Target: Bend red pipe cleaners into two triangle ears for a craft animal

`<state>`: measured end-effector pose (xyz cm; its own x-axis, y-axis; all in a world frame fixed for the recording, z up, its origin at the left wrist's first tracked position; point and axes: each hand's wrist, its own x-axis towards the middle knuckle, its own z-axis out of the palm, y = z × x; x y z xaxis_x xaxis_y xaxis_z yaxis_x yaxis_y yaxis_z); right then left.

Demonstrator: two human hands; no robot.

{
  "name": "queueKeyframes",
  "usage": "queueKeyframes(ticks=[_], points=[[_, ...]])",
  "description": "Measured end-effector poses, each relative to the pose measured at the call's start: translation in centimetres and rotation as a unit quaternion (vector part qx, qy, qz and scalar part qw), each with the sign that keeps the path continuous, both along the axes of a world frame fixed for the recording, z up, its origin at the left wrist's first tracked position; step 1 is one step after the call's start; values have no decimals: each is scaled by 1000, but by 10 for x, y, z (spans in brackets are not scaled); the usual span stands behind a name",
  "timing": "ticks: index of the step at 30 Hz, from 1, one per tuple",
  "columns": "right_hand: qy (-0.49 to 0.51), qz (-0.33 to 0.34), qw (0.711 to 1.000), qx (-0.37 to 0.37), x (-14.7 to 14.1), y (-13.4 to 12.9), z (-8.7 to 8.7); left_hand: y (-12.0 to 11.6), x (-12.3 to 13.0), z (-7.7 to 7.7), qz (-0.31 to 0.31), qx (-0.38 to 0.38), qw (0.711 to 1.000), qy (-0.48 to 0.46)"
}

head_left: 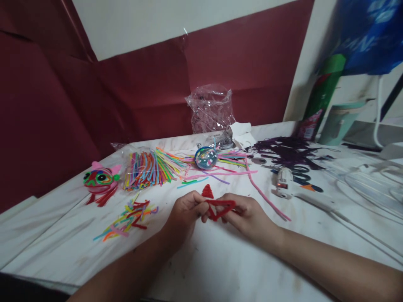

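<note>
Dark red sheeting (239,63) backs one white, grey-veined table (201,268). Above the near part of it, I see one open red fuzzy-wire triangle (222,202) held up between two bare hands. The left hand (185,209) has its grip pinched closed at one end; the right hand (248,214) has its grip closed on the other. Just past the left fingertips is one small ridged red wedge (207,191); I can't tell whether it touches them. Beyond sits one shiny blue speckled ball (206,158). Leftward lie one heap of short multicoloured fuzzy cuttings (129,218), too tangled to count, one clear bag of long fuzzy stems (147,170) and one pink-and-green face figure (100,180). Rightward, I count one white glue gun (285,184) and one pale green cup (340,123).
</note>
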<state>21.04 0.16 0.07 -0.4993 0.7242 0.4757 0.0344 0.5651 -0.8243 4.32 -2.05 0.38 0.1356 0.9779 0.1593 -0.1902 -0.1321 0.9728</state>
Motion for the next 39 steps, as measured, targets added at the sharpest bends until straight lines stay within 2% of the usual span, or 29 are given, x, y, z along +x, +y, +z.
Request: queueKeyframes(ticks=[3, 9, 17, 23, 27, 32, 39], points=[[13, -1, 998, -54, -3, 0, -2, 1, 0, -1, 23, 12, 1000, -6], [22, 21, 998, -59, -6, -2, 1, 1, 3, 2, 73, 9, 997, -7], [42, 43, 996, -69, -9, -4, -4, -1, 9, 6, 84, -14, 996, -36], [19, -12, 1000, 8, -8, -5, -1, -4, 12, 6, 43, -23, 996, -81], [-8, -12, 1000, -14, -5, -2, -5, 0, 7, 1, 37, -12, 997, -71], [-25, -50, 998, -40, -7, -1, -10, 2, 0, 0, 59, 49, 997, -19], [-38, -32, 997, -58, -10, -4, -7, -2, -2, -1, 72, -2, 997, -5]])
